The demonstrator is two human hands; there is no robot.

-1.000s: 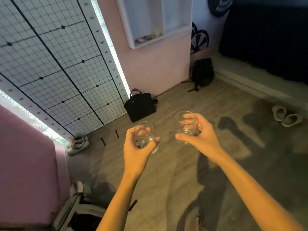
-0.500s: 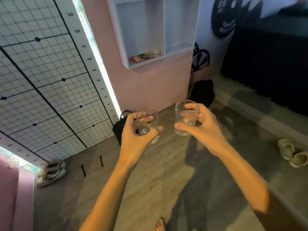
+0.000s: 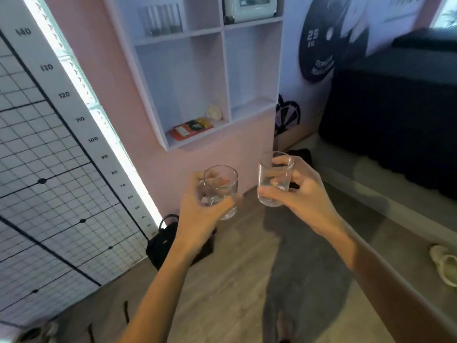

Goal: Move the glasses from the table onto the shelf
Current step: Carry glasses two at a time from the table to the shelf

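One clear glass (image 3: 220,191) is gripped upright in the left hand (image 3: 197,214). A second glass (image 3: 274,179) is gripped in the right hand (image 3: 304,194). Both are held below the white shelf (image 3: 197,70).

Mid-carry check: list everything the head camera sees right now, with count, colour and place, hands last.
glass in left hand: 1, clear, held above floor
glass in right hand: 1, clear, held above floor
shelf unit: 1, white, on pink wall
shelved glasses: several, clear, upper-left compartment
booklet: 1, red and dark, lower-left compartment
pale lump: 1, cream, behind the booklet
black bag: 1, on floor by wall
slipper: 1 visible, cream, floor far right
left hand: 1, gripping glass
right hand: 1, gripping glass
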